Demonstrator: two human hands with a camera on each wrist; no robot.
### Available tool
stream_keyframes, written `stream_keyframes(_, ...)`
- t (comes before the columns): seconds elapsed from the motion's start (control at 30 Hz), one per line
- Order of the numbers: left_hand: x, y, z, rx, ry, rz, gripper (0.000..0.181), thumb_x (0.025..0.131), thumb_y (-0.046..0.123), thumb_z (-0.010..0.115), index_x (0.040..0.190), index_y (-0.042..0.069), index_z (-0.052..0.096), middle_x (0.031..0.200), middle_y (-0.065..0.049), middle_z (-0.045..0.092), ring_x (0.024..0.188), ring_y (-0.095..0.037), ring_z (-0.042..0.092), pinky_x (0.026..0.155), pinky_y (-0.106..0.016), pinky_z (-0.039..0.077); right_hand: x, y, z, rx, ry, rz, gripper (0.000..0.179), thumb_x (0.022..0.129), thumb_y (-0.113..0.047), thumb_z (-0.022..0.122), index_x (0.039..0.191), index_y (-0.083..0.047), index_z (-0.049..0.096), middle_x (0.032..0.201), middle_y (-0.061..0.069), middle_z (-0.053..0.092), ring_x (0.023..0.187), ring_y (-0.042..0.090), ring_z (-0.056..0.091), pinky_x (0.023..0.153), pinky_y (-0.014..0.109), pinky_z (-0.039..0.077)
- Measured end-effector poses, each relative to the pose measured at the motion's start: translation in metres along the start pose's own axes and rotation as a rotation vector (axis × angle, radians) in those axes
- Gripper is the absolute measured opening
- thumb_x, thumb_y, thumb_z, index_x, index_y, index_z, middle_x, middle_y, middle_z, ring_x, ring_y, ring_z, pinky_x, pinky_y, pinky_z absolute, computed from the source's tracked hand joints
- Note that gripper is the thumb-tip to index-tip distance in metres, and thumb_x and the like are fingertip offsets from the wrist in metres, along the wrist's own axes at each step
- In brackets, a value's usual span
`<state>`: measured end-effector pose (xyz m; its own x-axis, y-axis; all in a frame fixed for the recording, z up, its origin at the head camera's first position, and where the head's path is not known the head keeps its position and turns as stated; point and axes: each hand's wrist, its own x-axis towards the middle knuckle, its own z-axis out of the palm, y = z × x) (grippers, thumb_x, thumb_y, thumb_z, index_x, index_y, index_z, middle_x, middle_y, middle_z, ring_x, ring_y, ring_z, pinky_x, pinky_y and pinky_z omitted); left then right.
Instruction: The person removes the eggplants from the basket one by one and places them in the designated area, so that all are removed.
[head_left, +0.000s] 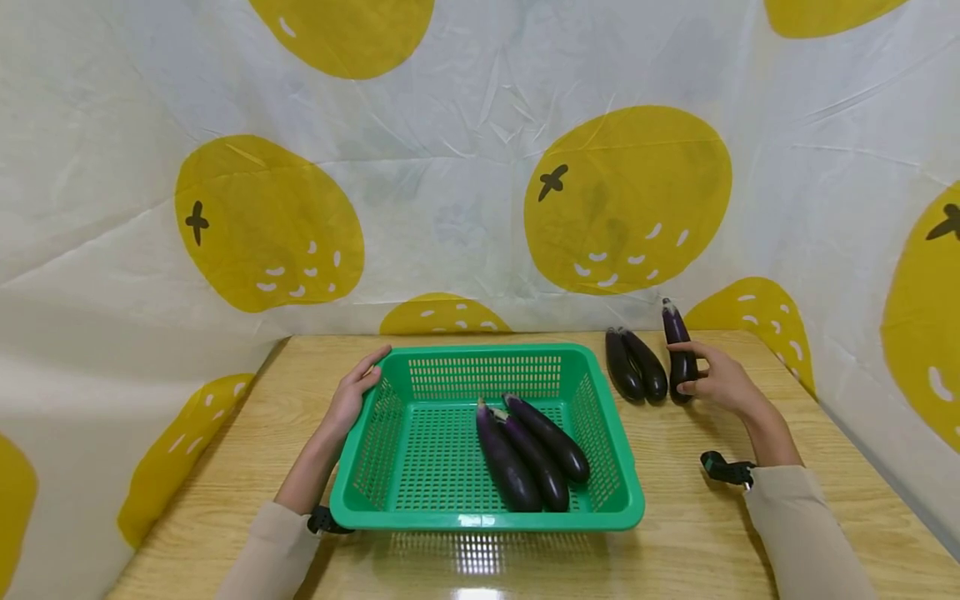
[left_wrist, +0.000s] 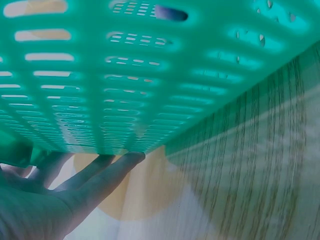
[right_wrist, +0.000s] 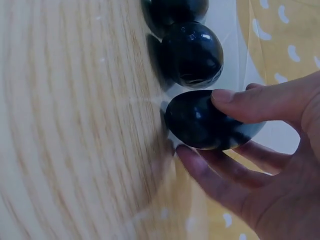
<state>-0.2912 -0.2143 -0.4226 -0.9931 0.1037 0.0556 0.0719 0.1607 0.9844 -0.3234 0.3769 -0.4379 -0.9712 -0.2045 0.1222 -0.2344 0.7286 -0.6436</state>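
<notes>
The right hand [head_left: 720, 382] pinches a glossy, dark purple, elongated eggplant [head_left: 680, 367] between thumb and fingers, nearer its blunt end than its stem; opposing them across so smooth and round a body probably keeps it from rolling. From the dim right-wrist view I cannot tell whether that end touches the surface or is slightly lifted. Just to its left lie two similar purple eggplants [head_left: 624, 367], side by side, stems pointing away from the person. The left hand [head_left: 352, 396] has its fingers straight and a little apart, against the far left part of a green, rectangular, slotted plastic basket [head_left: 555, 521], seemingly to steady it. Three long purple eggplants [head_left: 531, 460] lie together inside, right of its middle. Everything sits on a pale wood-grain surface [head_left: 675, 517], backed by white cloth [head_left: 450, 217] printed with big yellow fruits.
</notes>
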Motion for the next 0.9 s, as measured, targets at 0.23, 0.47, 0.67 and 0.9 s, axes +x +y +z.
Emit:
stream_keyframes(0.23, 0.0011, -0.0005, -0.0002, 0.007, 0.005, -0.002, 0.049, 0.114, 0.023, 0.034, 0.162, 0.013, 0.035, 0.164, -0.017, 0.039, 0.109, 0.001, 0.057, 0.091, -0.015, 0.044, -0.0014, -0.0023, -0.0004, -0.003, 0.000, 0.008, 0.073, 0.087, -0.001, 0.075, 0.152, 0.004, 0.042, 0.145, 0.047, 0.039, 0.120, 0.065, 0.055, 0.071, 0.040, 0.058)
stream_keyframes(0.47, 0.0001, -0.0001, -0.0006, 0.025, 0.001, -0.012, 0.049, 0.114, 0.024, 0.034, 0.163, 0.015, 0.035, 0.167, -0.012, 0.036, 0.116, 0.000, 0.052, 0.094, -0.015, 0.041, -0.0021, -0.0041, 0.0000, -0.054, 0.032, 0.009, 0.064, 0.087, -0.005, 0.077, 0.145, 0.001, 0.052, 0.135, 0.043, 0.053, 0.118, 0.060, 0.054, 0.085, 0.058, 0.053)
stream_keyframes(0.67, -0.0015, 0.0010, -0.0006, 0.024, -0.008, -0.015, 0.050, 0.115, 0.026, 0.033, 0.163, 0.016, 0.034, 0.165, -0.015, 0.038, 0.112, -0.002, 0.056, 0.092, -0.016, 0.043, -0.0008, -0.0021, 0.0010, -0.054, 0.031, -0.004, 0.058, 0.088, -0.006, 0.076, 0.141, 0.002, 0.056, 0.136, 0.044, 0.052, 0.118, 0.062, 0.055, 0.090, 0.065, 0.053)
stream_keyframes(0.9, -0.0013, 0.0008, -0.0010, 0.019, -0.007, -0.009, 0.050, 0.115, 0.025, 0.033, 0.163, 0.015, 0.034, 0.164, -0.016, 0.039, 0.110, -0.001, 0.056, 0.091, -0.016, 0.044, 0.0001, 0.0001, 0.0025, -0.064, 0.038, 0.006, 0.052, 0.091, -0.007, 0.073, 0.140, 0.002, 0.057, 0.139, 0.043, 0.052, 0.122, 0.061, 0.054, 0.093, 0.066, 0.051)
